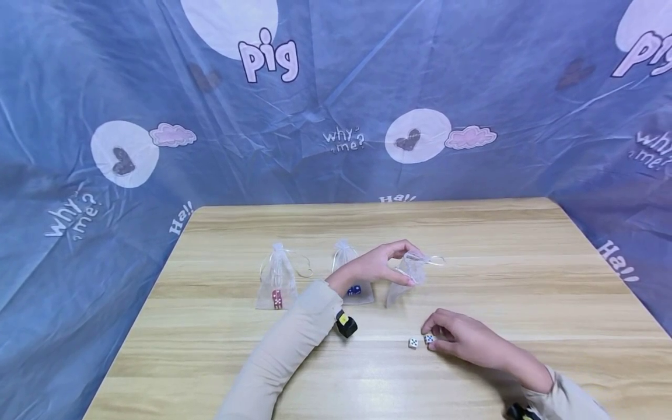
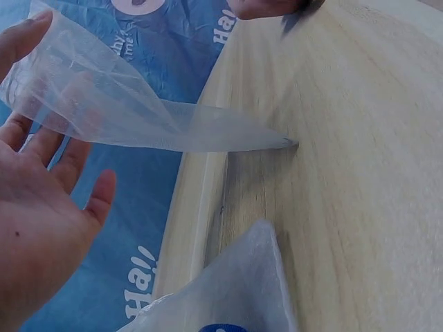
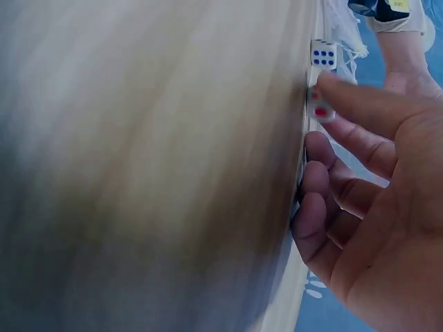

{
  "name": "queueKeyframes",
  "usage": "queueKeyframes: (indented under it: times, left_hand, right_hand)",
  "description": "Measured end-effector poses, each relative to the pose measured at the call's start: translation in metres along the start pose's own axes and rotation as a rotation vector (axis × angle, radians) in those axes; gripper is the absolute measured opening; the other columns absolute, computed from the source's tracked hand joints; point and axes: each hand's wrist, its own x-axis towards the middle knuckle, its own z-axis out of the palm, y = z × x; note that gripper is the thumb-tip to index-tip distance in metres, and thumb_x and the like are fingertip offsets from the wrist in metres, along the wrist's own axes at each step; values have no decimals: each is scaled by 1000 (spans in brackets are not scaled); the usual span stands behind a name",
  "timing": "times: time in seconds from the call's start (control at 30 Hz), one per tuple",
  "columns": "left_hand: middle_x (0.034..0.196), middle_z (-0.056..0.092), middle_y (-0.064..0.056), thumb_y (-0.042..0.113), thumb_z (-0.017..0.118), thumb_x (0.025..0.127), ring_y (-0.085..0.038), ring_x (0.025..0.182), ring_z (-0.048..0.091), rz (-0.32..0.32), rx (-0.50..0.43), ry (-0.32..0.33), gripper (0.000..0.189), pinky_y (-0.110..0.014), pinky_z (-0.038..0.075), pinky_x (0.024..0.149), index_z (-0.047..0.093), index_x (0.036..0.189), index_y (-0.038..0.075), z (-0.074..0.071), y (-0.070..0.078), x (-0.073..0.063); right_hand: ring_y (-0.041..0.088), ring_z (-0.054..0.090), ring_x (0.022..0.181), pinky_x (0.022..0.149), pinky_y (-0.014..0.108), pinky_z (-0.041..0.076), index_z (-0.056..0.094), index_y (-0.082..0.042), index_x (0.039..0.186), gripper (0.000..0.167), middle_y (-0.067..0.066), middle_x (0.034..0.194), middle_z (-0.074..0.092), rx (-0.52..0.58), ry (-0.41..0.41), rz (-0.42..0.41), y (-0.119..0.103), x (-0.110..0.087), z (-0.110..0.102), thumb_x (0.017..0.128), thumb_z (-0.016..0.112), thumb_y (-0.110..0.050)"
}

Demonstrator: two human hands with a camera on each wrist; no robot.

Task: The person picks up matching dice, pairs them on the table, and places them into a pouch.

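Observation:
My left hand [image 1: 380, 265] holds a sheer white drawstring pouch [image 1: 413, 269] near its top; the pouch's lower end hangs down to the tabletop. In the left wrist view the sheer fabric [image 2: 124, 97] lies between the thumb and the fingers. With thumb and fingertip, my right hand [image 1: 464, 338] pinches a white die [image 1: 429, 338] low over the table. That die [image 3: 320, 109] shows red pips in the right wrist view. Just to its left sits a second white die [image 1: 413, 343] with blue pips.
Two similar pouches lie to the left on the wooden table [image 1: 184, 350]: one pouch [image 1: 277, 274] with red dice [image 1: 277, 299], another pouch [image 1: 343, 254] with blue dice [image 1: 354, 289], partly behind my left forearm. A blue printed cloth [image 1: 315, 175] hangs behind the table.

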Motion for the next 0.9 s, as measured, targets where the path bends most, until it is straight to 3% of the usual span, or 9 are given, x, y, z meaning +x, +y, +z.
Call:
queueKeyframes:
  times: [0.2, 0.4, 0.6, 0.73, 0.9]
  left_hand:
    - [130, 56, -10, 7, 75, 80, -7, 120, 51, 13, -41, 0, 55, -32, 33, 112, 49, 128, 7, 1, -1, 0]
    - [133, 56, -12, 9, 75, 80, -4, 110, 52, 12, 23, -21, 66, -27, 42, 104, 44, 139, 7, 1, 1, 0]
    - [139, 52, -9, 12, 74, 82, -7, 110, 53, -44, 46, -51, 70, -22, 44, 96, 42, 144, 11, 1, 2, -2]
    - [139, 50, -10, 12, 74, 82, -8, 109, 54, -55, 50, -54, 66, -21, 44, 96, 45, 141, 8, 2, 1, -2]
    - [130, 57, -10, 12, 74, 81, -4, 102, 57, -80, 9, -55, 65, -22, 49, 89, 46, 140, 7, 4, -1, -3]
  right_hand:
    - [-8, 49, 77, 64, 18, 47, 63, -19, 98, 13, -14, 85, 59, 23, 23, -10, -2, 4, -9, 87, 69, -14]
    - [-5, 50, 72, 58, 19, 46, 64, -16, 99, 19, -15, 82, 58, 28, 216, -46, -13, 15, -41, 85, 69, -5]
    - [-1, 46, 64, 52, 19, 41, 65, -15, 102, 25, -12, 77, 54, 19, 361, -64, -31, 34, -75, 83, 69, 1]
    - [0, 43, 62, 52, 19, 39, 67, -16, 103, 24, -12, 75, 50, -15, 390, -76, -38, 48, -82, 84, 70, -1]
    - [0, 38, 60, 51, 19, 36, 68, -15, 105, 23, -11, 74, 46, -37, 364, -80, -38, 59, -80, 85, 70, -4]
